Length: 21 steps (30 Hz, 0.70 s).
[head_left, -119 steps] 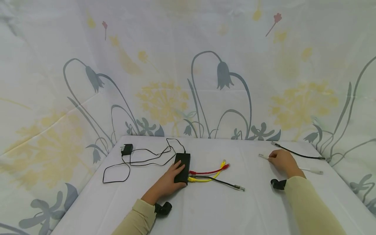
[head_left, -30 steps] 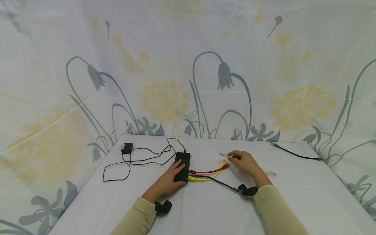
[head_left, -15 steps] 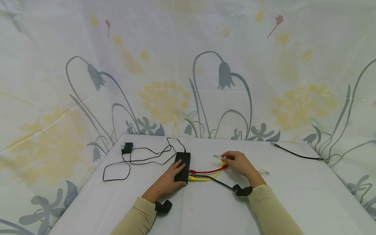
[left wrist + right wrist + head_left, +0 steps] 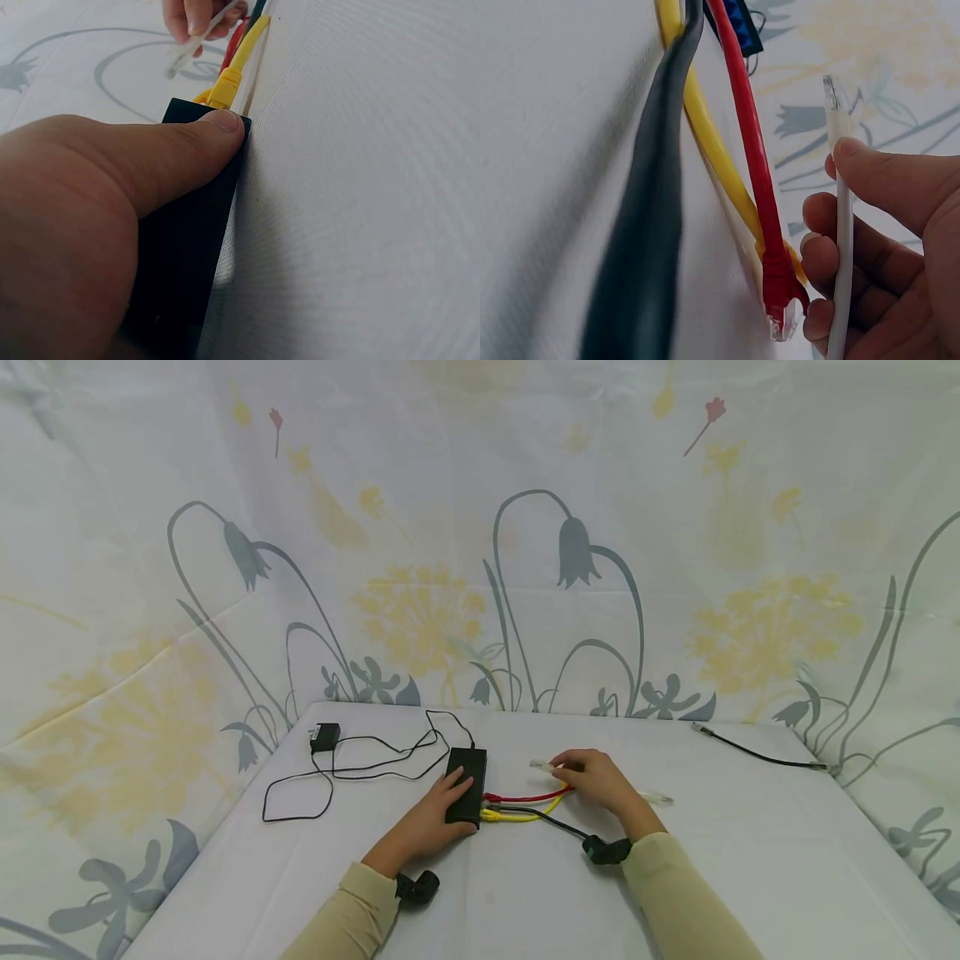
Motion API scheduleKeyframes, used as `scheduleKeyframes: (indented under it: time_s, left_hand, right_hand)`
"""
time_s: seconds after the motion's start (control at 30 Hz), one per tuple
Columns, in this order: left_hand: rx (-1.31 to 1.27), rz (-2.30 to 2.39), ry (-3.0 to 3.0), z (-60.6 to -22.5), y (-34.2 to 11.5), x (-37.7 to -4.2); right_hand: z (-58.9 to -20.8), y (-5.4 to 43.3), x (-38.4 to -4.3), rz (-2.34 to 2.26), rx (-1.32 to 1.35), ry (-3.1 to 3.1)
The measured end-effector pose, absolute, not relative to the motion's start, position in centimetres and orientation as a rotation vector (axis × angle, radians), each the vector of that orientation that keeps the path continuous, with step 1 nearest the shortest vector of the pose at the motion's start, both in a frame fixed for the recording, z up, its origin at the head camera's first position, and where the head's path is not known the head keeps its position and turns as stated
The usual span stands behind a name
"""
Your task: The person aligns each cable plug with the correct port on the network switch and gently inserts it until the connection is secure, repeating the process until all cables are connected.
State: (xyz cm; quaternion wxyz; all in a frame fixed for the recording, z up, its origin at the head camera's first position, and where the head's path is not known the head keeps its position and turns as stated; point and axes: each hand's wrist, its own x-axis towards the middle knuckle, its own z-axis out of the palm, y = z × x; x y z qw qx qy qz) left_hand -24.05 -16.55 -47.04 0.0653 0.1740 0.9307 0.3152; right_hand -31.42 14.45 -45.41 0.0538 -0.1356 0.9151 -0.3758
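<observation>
My left hand (image 4: 426,821) rests on a black network switch (image 4: 476,768), fingers spread over its top and the thumb straight along its near side. Red (image 4: 521,798), yellow (image 4: 513,819) and black (image 4: 558,826) network cables run from its right side; blue ports show in the right wrist view. To the right, my right hand (image 4: 600,783) pinches a short white network cable (image 4: 844,240) between thumb and fingers, just behind its clear plug (image 4: 832,94). That plug points left towards the switch, with a gap between. The white cable's other end (image 4: 658,797) sticks out behind the hand.
A black power adapter (image 4: 325,737) lies at the back left, its thin looped cord (image 4: 300,820) leading to the switch's back. Another short black network cable (image 4: 757,752) lies at the back right of the white-covered table (image 4: 525,893). A patterned cloth hangs behind.
My right hand picked up the white cable at the right and carried it left, close to the free ends of the red and yellow cables. The left hand stayed on the switch.
</observation>
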Motion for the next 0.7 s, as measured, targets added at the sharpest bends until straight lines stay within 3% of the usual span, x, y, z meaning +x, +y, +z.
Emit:
scheduleKeyframes:
  time_s: [0.7]
  left_hand:
    - [0.518, 0.959, 2.805, -47.1, -16.6, -24.2]
  right_hand:
    - [-45.0, 12.0, -31.0, -1.082, -0.482, 2.819]
